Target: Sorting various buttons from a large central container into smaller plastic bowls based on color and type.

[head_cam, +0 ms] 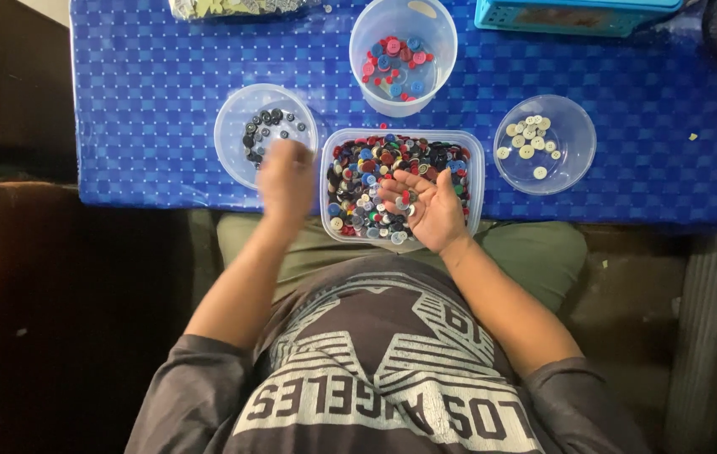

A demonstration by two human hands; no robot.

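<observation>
left hand (285,176) hovering blurred at the rim of the dark-button bowl (232,134), grip unclear | right hand (425,204) lying palm-up and open, cradling a few buttons (403,200) over the mixed tub (476,160); spills are falling back in

A single head-worn camera looks almost straight down from above the person, near enough that chest and both forearms fill the lower half. The view faces the blue-clothed table (165,101), whose far edge is cut off at the top. Dark floor (55,336) shows on either side. No second view is given.
</observation>
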